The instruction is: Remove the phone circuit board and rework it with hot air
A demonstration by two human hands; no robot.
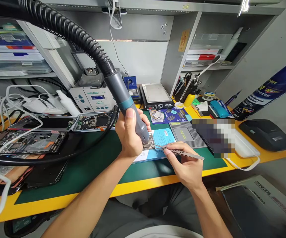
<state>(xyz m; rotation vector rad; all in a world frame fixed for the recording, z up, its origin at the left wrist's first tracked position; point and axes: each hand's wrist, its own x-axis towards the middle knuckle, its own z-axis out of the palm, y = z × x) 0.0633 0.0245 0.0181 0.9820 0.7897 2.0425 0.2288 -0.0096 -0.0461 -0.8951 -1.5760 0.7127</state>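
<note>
My left hand (130,130) is wrapped round the handle of a hot air gun (119,91), its nozzle tilted down over a small circuit board (148,146). The board lies on a blue and white box or booklet (161,134) on the green mat. My right hand (186,163) pinches a pair of metal tweezers (184,153), whose tips reach to the board right beside the nozzle. Whether the tips touch a part there I cannot tell. The nozzle and my left hand hide some of the board.
A black hose (83,155) loops over the mat on the left, near opened devices (33,142). A hot air station (93,97) and a flat heating plate (156,94) stand behind. On the right are a perforated metal plate (194,140), a dark phone and a tall spray can (266,91).
</note>
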